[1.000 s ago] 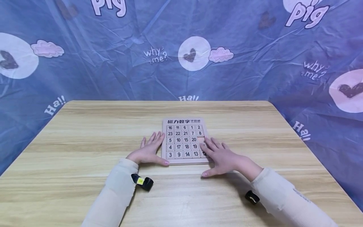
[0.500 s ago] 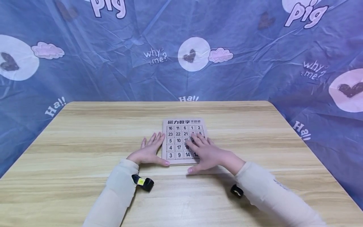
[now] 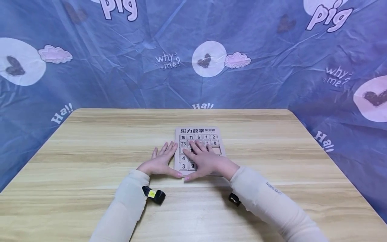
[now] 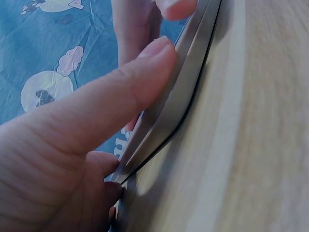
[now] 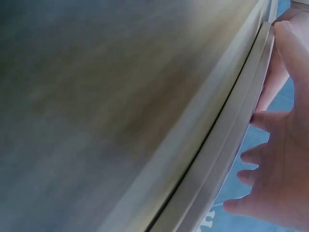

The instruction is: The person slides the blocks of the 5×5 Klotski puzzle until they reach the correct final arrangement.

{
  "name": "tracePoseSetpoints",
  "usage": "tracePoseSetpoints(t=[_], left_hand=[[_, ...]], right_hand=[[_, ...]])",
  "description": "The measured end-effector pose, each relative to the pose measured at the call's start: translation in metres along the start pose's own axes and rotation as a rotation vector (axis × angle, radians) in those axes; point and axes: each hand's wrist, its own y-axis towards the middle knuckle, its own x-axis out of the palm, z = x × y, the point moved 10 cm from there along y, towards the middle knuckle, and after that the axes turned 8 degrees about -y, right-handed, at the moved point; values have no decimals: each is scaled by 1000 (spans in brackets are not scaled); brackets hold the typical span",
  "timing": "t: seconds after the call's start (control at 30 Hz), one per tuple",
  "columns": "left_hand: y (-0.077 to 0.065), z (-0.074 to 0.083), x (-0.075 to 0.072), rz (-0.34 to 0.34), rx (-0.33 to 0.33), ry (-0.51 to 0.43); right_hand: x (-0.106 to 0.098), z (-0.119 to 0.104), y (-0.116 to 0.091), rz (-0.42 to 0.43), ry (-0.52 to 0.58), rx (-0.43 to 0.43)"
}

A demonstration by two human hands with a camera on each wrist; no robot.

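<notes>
A number slide puzzle lies flat on the wooden table, its title strip at the far side. Numbered tiles fill its grid, with one vacant square near the right edge of the third row. My left hand steadies the puzzle's left side, straight fingertips along the edge and the thumb at the front left corner. My right hand spreads its fingers over the middle and left columns, fingertips on the tiles around the second and third rows. Its thumb reaches the front edge, close to the left thumb. Several tiles are hidden beneath it.
The wooden table extends around the puzzle on all sides. Behind it hangs a blue printed cloth. Both sleeves are pale, and each wrist carries a small black camera mount.
My right hand has swept left across the puzzle, from its right columns to the middle and left ones, uncovering the right side. My left hand has stayed at the left edge.
</notes>
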Motion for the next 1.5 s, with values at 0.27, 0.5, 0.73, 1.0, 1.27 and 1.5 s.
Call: tracePoseSetpoints(t=[0.27, 0.5, 0.73, 1.0, 1.27, 1.5], left_hand=[[1, 0, 0, 6, 1, -11], [1, 2, -1, 8, 4, -5], [0, 1, 0, 4, 2, -14], [0, 1, 0, 0, 2, -3], [-1, 1, 0, -9, 3, 12], [-1, 2, 1, -11, 22, 16]], right_hand=[[1, 9, -10, -18, -27, 26], [3, 20, -18, -23, -10, 33], [1, 4, -27, 24, 7, -26], [3, -29, -45, 11, -36, -159], [1, -23, -36, 23, -97, -128], [4, -15, -26, -4, -76, -83]])
